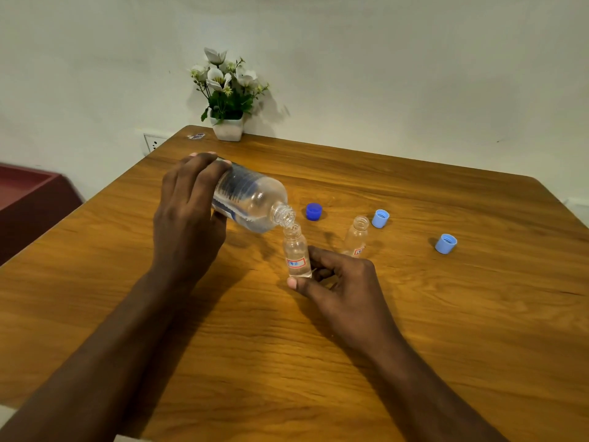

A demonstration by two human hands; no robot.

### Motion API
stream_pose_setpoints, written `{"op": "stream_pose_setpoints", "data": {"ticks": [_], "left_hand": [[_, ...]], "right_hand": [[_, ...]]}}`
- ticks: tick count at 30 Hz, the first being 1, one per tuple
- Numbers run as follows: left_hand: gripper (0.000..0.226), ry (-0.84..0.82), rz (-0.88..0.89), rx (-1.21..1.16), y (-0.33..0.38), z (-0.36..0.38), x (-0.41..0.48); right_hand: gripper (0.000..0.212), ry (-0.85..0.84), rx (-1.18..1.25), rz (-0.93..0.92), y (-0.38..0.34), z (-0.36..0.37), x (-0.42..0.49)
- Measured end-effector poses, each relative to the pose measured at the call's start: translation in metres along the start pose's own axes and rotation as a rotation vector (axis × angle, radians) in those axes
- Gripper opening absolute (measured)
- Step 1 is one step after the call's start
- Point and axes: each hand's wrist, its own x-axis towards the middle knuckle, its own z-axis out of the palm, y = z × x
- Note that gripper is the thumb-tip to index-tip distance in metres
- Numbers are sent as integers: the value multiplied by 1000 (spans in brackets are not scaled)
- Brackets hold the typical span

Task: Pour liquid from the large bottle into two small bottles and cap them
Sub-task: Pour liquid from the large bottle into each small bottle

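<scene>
The wooden counter point(446, 314) fills most of the view, its far edge against a pale wall. Both bare forearms reach in from the near edge and angle toward the middle of the counter.

The left hand point(186, 218) is raised off the counter, back of the hand toward the camera and wrist bent slightly. Its fingers are curled over the top of the large bottle point(251, 199) near its base, and the thumb is tucked underneath, so the hand is clamped on it. The large bottle is clear, uncapped and tipped past level. Its open mouth points down and to the right, just above the mouth of the first small bottle point(296, 253).

A potted plant with white flowers point(228, 100) stands at the far edge of the counter, by the wall.

The right hand point(341, 282) sits low by the counter, knuckles up. Its thumb and curled fingers pinch the lower part of the first small bottle and hold it upright. That bottle is clear with a red-edged label, and a little liquid shows at its bottom.

The second small bottle point(357, 234) stands open and untouched just behind the right hand. I cannot tell whether it holds liquid.

Three caps lie loose on the counter. The dark blue cap point(314, 212) is just right of the large bottle's mouth. One light blue cap point(380, 218) is beside the second small bottle. The other light blue cap point(445, 243) lies well apart to the right.
</scene>
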Motion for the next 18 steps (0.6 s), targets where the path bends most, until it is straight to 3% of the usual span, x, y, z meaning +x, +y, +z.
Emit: {"op": "stream_pose_setpoints", "data": {"ticks": [18], "left_hand": [[59, -1, 5, 0, -1, 1, 0]], "right_hand": [[23, 7, 18, -1, -2, -1, -2]]}}
